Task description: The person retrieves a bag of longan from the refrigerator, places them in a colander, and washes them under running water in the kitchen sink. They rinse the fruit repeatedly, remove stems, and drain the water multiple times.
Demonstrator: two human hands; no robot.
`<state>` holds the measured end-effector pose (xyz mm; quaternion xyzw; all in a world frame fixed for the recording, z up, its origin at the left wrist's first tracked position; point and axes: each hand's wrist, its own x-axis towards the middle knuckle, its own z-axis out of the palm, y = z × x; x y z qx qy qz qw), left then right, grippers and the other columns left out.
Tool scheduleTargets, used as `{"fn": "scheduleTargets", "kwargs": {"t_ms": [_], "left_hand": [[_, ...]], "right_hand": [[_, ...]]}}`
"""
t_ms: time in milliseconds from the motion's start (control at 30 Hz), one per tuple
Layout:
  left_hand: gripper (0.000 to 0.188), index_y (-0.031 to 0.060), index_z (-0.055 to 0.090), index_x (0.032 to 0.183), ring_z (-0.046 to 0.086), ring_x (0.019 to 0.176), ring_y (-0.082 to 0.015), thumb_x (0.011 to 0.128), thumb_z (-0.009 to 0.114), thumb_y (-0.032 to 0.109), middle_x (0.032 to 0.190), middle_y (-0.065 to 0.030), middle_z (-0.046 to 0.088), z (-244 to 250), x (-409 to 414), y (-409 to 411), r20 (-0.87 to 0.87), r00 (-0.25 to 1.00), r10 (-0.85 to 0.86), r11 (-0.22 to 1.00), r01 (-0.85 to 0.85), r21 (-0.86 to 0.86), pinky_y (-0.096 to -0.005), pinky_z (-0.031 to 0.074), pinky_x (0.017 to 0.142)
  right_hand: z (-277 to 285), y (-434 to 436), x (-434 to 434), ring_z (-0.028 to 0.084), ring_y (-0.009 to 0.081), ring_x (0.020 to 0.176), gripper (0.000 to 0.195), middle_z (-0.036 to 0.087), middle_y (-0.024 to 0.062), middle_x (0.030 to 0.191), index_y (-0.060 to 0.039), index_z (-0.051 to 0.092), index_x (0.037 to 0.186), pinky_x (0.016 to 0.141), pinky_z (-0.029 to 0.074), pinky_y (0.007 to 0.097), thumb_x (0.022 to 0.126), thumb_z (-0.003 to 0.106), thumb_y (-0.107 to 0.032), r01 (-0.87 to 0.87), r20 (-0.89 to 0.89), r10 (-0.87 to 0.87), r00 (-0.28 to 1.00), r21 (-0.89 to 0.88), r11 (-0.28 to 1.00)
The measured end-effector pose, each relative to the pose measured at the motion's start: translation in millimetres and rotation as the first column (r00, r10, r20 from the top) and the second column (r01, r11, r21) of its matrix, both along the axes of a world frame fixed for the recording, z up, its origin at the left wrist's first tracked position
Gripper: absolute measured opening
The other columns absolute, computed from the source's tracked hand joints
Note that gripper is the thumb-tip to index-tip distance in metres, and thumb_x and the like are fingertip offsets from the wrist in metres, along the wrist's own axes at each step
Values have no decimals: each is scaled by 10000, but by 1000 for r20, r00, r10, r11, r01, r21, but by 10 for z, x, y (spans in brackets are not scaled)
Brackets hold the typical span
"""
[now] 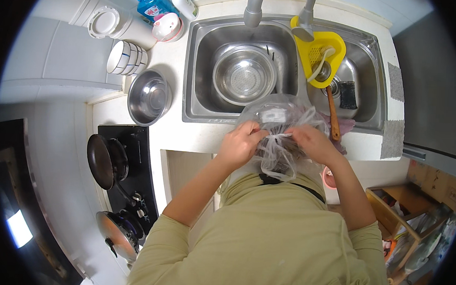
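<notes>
A clear plastic bag (277, 160) with dark contents and a white label is at the counter's front edge, close to my body. Its top is gathered in a twist or knot. My left hand (241, 143) pinches the gathered plastic on one side. On the other side, my right hand (311, 143) has its fingertips on a strand of the same plastic. Behind the bag, a stainless steel basin (245, 75) sits in the larger sink bowl. A purple cloth (346, 129) lies beside the bag, partly under a wooden handle (333, 115).
A yellow corner strainer (324, 80) with a brush (322, 64) hangs in the smaller sink bowl. Left of the sink stand a steel bowl (149, 97) and stacked bowls (127, 58). A frying pan (101, 161) and a lidded pan (116, 235) are on the black stove (140, 149).
</notes>
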<state>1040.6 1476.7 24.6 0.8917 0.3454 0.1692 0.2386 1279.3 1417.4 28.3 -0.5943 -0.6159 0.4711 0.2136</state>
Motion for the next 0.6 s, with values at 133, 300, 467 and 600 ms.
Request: {"fn": "scheduleTargets", "kwargs": {"t_ms": [133,300,467,600], "left_hand": [[255,119,656,931,592,863,-246,710,593,8,947,-56,576,-42,97,-73,142,988,60,998,-60,-6,-329,504,675],[186,75,638,868,591,837,-267,720,604,-33,969,-77,583,-74,52,-1,138,987,82,992,-94,86,-330,499,674],[138,82,610,848,569,976,-296,723,647,36,1060,-90,588,-16,-292,125,50,998,-45,999,46,-8,-372,464,823],[204,89,562,845,581,965,-288,711,709,136,986,-83,618,166,-8,77,115,960,-254,962,263,-73,-396,417,900]], "right_hand": [[-35,35,-163,590,278,750,470,597,96,831,-137,523,1224,668,466,383,776,623,-240,54,-1,-55,998,246,968],[26,71,-153,596,306,753,462,603,114,852,-123,524,1225,663,471,393,767,583,-137,18,247,-117,962,373,928],[-314,-205,66,589,287,745,309,581,128,850,-75,548,1096,667,470,356,788,543,-84,313,190,-426,885,436,844],[-359,-207,100,542,152,745,185,531,51,823,-42,541,972,686,439,259,788,536,-60,419,-143,-394,908,290,861]]}}
